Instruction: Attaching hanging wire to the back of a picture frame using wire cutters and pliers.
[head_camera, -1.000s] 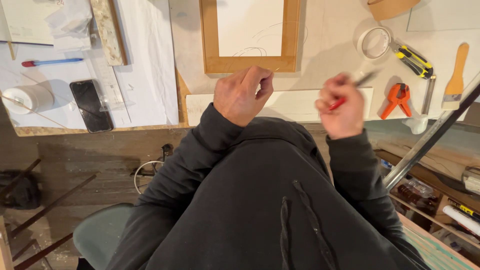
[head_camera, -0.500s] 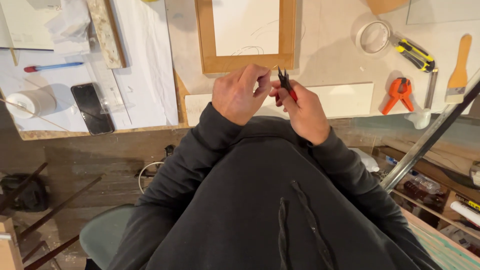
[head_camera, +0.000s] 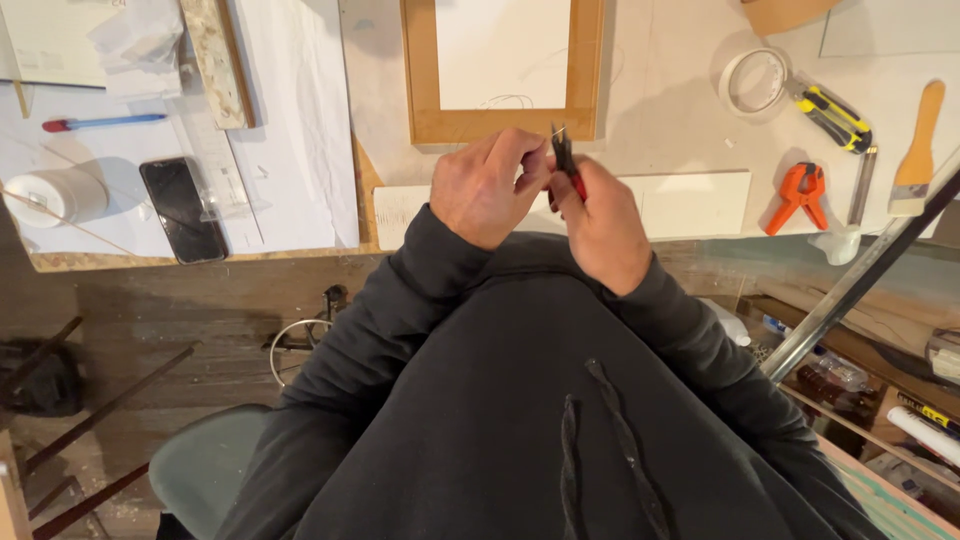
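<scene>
My right hand (head_camera: 600, 225) grips small pliers (head_camera: 563, 158) with red handles, their dark jaws pointing up toward a wooden picture frame (head_camera: 500, 125). My left hand (head_camera: 485, 185) is closed right beside the jaws, its fingertips pinching something thin at the tip; the thing itself is too small to make out. Both hands meet above a white board (head_camera: 690, 205) at the table's front edge. The frame holds a white sheet with a thin wire loop lying on it.
An orange spring clamp (head_camera: 798, 195), a tape roll (head_camera: 753, 80), a yellow-black utility knife (head_camera: 832, 113) and a wooden-handled brush (head_camera: 918, 150) lie to the right. A phone (head_camera: 182, 208), a red-blue pen (head_camera: 100, 123) and a white roll (head_camera: 55, 195) lie on the left. A metal bar (head_camera: 860, 275) slants at right.
My right hand swung in from the right with the pliers and met my left hand. Since half a second ago, both hands hold nearly still together.
</scene>
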